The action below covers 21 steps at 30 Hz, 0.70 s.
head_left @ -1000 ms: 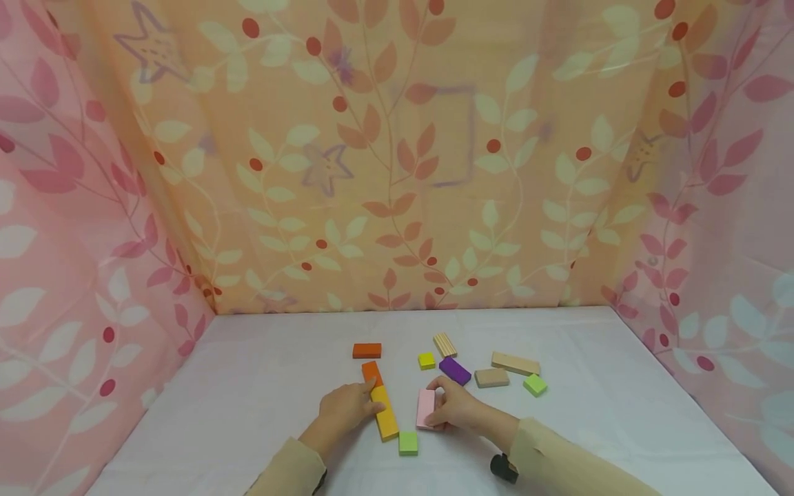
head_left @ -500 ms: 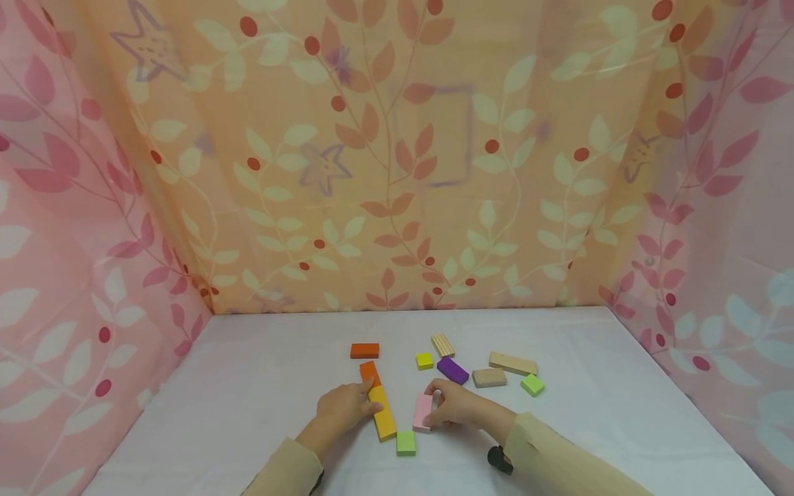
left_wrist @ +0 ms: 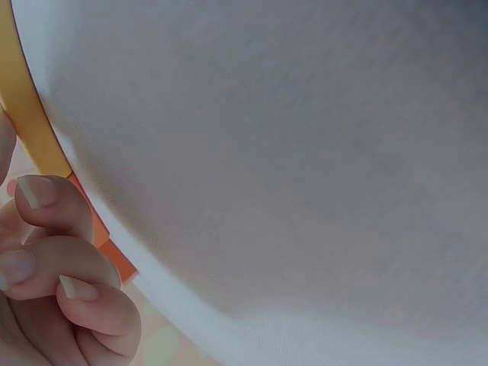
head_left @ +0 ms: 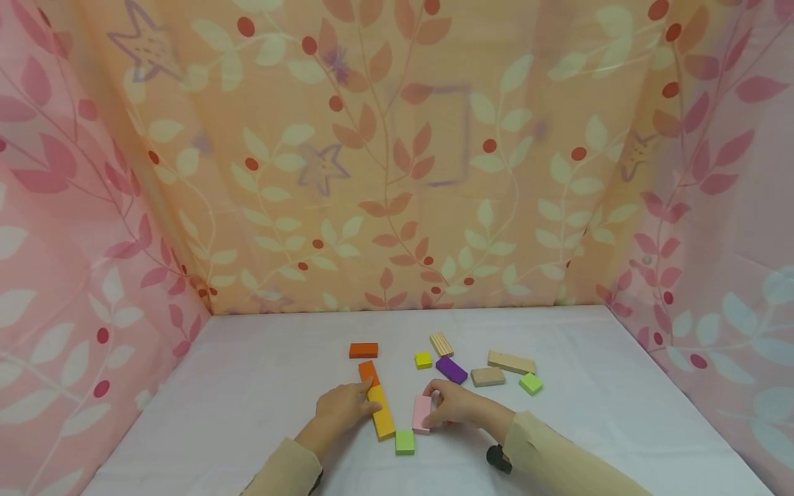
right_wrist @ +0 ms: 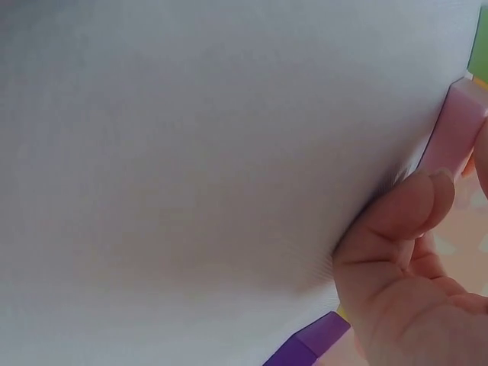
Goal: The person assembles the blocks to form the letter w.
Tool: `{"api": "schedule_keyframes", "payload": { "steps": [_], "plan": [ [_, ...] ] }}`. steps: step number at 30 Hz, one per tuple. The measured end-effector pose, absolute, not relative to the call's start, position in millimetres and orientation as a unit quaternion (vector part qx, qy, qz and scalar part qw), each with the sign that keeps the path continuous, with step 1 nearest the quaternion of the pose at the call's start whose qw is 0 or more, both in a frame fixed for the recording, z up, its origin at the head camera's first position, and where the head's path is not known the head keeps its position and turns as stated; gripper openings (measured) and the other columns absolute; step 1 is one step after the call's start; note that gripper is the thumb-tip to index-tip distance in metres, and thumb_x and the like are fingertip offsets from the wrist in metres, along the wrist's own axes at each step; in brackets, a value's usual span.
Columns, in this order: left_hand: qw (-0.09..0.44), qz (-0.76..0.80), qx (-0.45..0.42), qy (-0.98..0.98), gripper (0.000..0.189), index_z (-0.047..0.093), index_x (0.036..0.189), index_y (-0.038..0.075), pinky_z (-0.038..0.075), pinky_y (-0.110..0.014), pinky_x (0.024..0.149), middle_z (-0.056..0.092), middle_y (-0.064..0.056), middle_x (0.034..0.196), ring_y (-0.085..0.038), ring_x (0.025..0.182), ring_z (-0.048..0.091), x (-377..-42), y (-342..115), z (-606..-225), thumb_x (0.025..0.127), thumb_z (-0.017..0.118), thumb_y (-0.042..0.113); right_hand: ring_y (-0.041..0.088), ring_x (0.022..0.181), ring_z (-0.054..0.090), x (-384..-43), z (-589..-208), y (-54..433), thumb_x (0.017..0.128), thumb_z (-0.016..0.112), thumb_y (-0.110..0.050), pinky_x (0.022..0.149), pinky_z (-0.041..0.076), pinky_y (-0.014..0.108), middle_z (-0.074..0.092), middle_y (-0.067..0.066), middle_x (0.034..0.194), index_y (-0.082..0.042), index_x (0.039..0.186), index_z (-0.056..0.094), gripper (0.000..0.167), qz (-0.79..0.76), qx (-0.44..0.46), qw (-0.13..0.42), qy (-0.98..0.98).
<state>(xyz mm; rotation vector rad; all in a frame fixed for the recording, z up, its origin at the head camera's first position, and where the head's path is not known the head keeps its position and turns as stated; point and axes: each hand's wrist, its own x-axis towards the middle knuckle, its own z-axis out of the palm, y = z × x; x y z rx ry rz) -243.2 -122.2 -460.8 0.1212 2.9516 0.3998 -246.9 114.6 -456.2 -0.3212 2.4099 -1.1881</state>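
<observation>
Pink block [head_left: 421,415] on the white tabletop [head_left: 267,365], just beside the green block [head_left: 404,443], pinched by the right hand [head_left: 457,404] between thumb and finger; a skewed push could nudge its neighbour. The left hand [head_left: 340,405], fingers bent, touches the yellow block [head_left: 384,424] and orange block [head_left: 368,372], grip unclear; uneven pressure might part them.

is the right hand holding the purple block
No, the right hand pinches the pink block, while the purple block lies apart, farther back.

Orange blocks [head_left: 368,370], green blocks [head_left: 404,443] and beige blocks [head_left: 511,362] are each numbering two. Pink [head_left: 421,412], purple [head_left: 451,370], amber [head_left: 383,424], yellow [head_left: 423,360] and striped ones [head_left: 442,344] are each numbering one.
</observation>
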Motion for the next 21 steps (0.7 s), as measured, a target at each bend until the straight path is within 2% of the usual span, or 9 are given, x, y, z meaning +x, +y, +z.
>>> {"api": "schedule_keyframes", "payload": {
  "steps": [7, 21],
  "plan": [
    [0.077, 0.131, 0.044, 0.987, 0.065, 0.059, 0.136, 0.017, 0.052, -0.044, 0.072, 0.067, -0.011, 0.119, -0.031, 0.105, 0.063, -243.0, -122.0, -461.2, 0.083, 0.069, 0.053, 0.016, 0.064, 0.046, -245.7, -454.7, 115.4, 0.077, 0.082, -0.008, 0.056, 0.04, 0.025, 0.047, 0.007, 0.078, -0.009, 0.109, 0.059, 0.04, -0.43, -0.112, 0.219, 0.868],
    [0.077, 0.132, 0.039, 0.988, 0.065, 0.058, 0.137, 0.017, 0.051, -0.046, 0.077, 0.066, -0.012, 0.12, -0.032, 0.108, 0.062, -241.0, -121.3, -458.6, 0.083, 0.068, 0.054, 0.017, 0.066, 0.046, -246.3, -455.9, 115.5, 0.076, 0.083, -0.008, 0.057, 0.039, 0.025, 0.046, 0.007, 0.079, -0.009, 0.109, 0.058, 0.041, -0.43, -0.113, 0.224, 0.867]
  ]
}}
